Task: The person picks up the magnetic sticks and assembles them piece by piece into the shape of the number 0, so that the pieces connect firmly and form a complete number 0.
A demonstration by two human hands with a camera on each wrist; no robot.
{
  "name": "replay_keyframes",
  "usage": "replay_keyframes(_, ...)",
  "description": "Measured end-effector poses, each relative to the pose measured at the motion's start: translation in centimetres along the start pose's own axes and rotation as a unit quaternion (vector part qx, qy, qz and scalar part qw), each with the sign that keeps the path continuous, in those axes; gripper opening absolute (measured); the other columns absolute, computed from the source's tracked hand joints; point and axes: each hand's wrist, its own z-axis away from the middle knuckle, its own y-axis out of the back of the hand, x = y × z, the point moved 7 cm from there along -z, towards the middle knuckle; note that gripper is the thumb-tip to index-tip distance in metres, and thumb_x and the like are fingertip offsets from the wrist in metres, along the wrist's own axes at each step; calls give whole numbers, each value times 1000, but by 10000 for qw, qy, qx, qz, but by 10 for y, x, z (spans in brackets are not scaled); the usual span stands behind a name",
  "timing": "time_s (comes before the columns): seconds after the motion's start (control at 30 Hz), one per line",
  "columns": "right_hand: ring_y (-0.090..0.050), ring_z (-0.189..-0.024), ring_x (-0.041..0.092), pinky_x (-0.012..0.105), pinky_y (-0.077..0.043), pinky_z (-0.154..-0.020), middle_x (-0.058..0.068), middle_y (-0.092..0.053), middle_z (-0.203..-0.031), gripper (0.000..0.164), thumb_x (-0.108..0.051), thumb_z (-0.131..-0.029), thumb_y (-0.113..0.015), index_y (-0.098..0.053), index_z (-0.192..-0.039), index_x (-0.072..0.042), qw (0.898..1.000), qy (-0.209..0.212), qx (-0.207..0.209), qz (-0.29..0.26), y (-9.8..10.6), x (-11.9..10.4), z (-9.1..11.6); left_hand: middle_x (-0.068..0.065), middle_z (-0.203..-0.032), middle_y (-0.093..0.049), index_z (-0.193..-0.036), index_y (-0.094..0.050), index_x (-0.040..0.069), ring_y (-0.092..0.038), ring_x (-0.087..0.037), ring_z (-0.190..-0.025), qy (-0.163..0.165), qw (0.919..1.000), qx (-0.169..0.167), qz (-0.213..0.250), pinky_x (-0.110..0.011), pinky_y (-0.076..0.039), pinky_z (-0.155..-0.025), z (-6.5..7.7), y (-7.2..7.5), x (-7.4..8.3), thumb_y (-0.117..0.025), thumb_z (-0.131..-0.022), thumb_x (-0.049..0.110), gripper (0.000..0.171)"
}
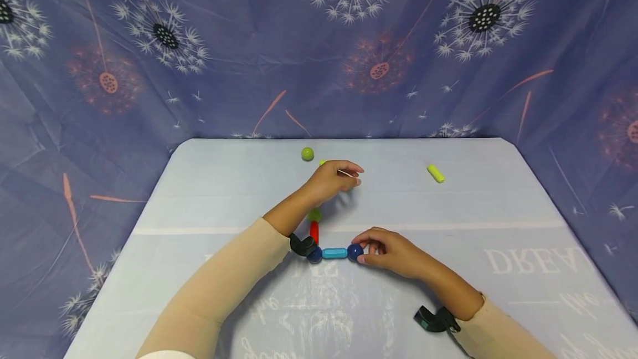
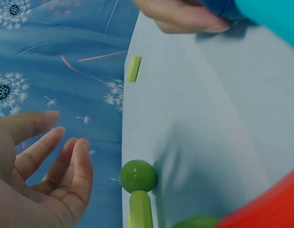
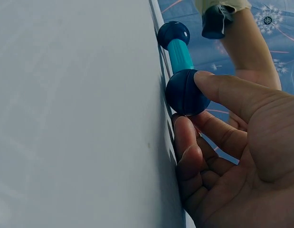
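Note:
My right hand (image 1: 396, 254) pinches a dark blue ball (image 1: 355, 252) between thumb and fingers. A light blue rod (image 1: 334, 253) joins that ball to a second dark blue ball (image 1: 315, 255). From the second ball a red rod (image 1: 314, 232) runs away from me to a green ball (image 1: 314, 215). My left hand (image 1: 331, 181), holding nothing, hovers above the far part of the table with fingers loosely bent. It partly hides a yellow-green rod (image 2: 140, 209), which in the left wrist view lines up with another green ball (image 2: 138, 175).
A loose yellow-green rod (image 1: 436, 173) lies at the back right of the table (image 1: 224, 181). The far green ball (image 1: 307, 153) sits near the back edge, where a dandelion-patterned cloth (image 1: 239, 71) hangs. My left forearm crosses over the left side of the joined pieces.

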Motion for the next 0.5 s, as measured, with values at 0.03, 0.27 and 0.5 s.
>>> replay_keyframes(0.03, -55, -80, 8, 21, -48, -69, 3, -64, -102, 32, -32, -91, -76, -69, -121, -23, 10000, -9, 3, 23, 0, 0, 0, -7, -121, -68, -121, -72, 18, -68, -22, -107, -32, 9999, 21, -94, -41, -57, -92, -2, 1, 1, -71, -94, 19, 27)
replay_keyframes(0.27, -55, -79, 8, 20, -48, -68, 4, -64, -101, 32, -33, -91, -77, -69, -120, -24, 10000, -55, 36, 69, 0, -1, -1, -15, -132, -65, -124, -71, 16, -66, -23, -112, -38, 9996, 184, -187, -38, -57, -92, -6, 13, -2, -70, -95, 16, 29)
replay_keyframes(0.5, -54, -80, 9, 20, -46, -67, 3, -63, -100, 32, -32, -90, -77, -70, -119, -23, 9999, -126, 47, 43, 0, 0, 1, -9, -126, -69, -123, -72, 16, -64, -23, -112, 367, 9964, 672, -369, -37, -54, -95, -17, 41, -21, -71, -94, 15, 29)
